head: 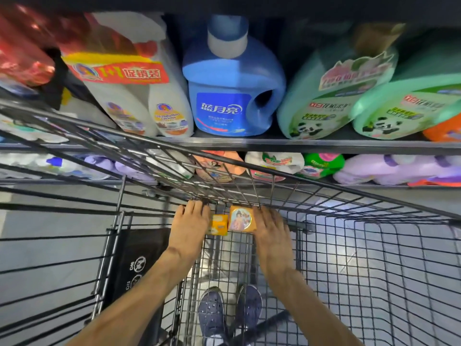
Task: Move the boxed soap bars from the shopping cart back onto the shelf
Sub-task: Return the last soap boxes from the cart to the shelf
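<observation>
Two boxed soap bars lie on the wire floor of the shopping cart [349, 245], near its far end. The smaller yellow box [219, 224] is on the left and the orange box with a round picture [242, 218] stands beside it on the right. My left hand [189, 226] reaches down with its fingers straight, touching the left side of the yellow box. With fingers extended, my right hand [270, 228] lies against the right side of the orange box. Neither box is lifted.
The shelf edge [299, 143] runs across above the cart, carrying a blue detergent jug [232, 83], white bottles [139, 96] and green jugs [336, 96]. A lower shelf holds refill pouches [274, 163]. A black bag [134, 265] hangs on the cart's left side.
</observation>
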The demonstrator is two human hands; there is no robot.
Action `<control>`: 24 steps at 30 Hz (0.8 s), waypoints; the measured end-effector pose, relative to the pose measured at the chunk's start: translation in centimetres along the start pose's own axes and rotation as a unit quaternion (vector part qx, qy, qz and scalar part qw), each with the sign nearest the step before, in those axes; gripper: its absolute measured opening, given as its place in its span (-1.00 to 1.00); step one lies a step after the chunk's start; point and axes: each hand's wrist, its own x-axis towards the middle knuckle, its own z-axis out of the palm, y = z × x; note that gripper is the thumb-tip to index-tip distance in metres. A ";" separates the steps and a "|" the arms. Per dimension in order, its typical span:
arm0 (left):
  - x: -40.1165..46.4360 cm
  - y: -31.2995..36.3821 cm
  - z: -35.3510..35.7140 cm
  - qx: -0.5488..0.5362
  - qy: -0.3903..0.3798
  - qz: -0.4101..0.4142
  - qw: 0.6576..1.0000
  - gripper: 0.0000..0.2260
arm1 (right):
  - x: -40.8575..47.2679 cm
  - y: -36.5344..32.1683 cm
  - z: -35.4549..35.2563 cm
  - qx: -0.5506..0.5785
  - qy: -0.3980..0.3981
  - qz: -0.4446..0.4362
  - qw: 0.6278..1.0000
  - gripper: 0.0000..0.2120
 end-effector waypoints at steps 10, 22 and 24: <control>-0.5 -0.3 -0.4 0.066 -0.036 0.044 0.996 -0.37 | -1.1 0.5 1.1 -0.004 -0.036 -0.001 0.999 -0.12; -3.8 -0.2 -2.9 0.044 -0.003 0.080 0.996 -0.39 | -4.0 3.7 -2.2 0.067 -0.074 0.007 0.995 -0.25; -5.4 0.4 -4.7 0.029 -0.001 0.091 0.995 -0.40 | -5.8 4.3 -4.5 0.082 -0.038 0.014 0.996 -0.41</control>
